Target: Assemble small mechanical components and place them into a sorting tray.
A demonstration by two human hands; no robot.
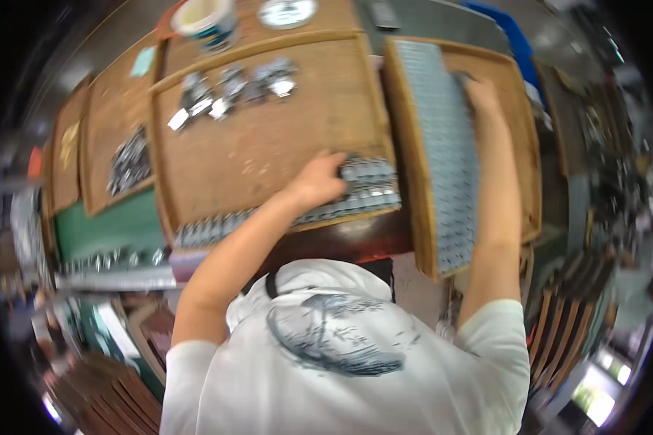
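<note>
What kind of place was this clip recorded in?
Probably a small workshop or assembly bench. Shallow wooden trays hold rows and heaps of small metal parts, the right tray is packed with them, and more trays stand stacked at lower right.

The left hand (319, 180) rests on a row of small metal parts (366, 190) at the near edge of a wooden tray (268, 145). The right hand (480, 93) touches the far end of a tray packed with metal pieces (442, 145). Loose clips (232, 90) lie farther back.
</note>
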